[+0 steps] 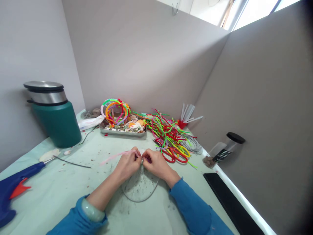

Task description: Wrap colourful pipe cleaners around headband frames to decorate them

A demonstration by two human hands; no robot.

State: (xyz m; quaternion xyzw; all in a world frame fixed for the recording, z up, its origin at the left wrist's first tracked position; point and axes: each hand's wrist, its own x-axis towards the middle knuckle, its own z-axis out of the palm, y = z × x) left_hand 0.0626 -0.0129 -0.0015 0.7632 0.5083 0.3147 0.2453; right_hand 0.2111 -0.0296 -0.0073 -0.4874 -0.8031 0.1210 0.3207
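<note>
My left hand (129, 162) is closed in a pinch, and a pale pink pipe cleaner (113, 157) trails out of it to the left. Fingertip to fingertip with it, my right hand (153, 162) is also pinched shut. A grey wire hoop (140, 201) hangs below both hands, its upper part hidden behind them. Something small and purple shows between the right fingers, too covered to make out fully. Behind my right hand lie red-handled scissors (179, 155) and a tangled heap of coloured pipe cleaners (166, 127).
A metal tray (122, 132) holds shells, discs and several fuzzy rings (117, 111). At left stand a green bottle (56, 120) and a blue glue gun (22, 178). Coiled wire (194, 145), glue sticks (188, 112), a clear jar (222, 150) and a black bar (230, 202) lie right.
</note>
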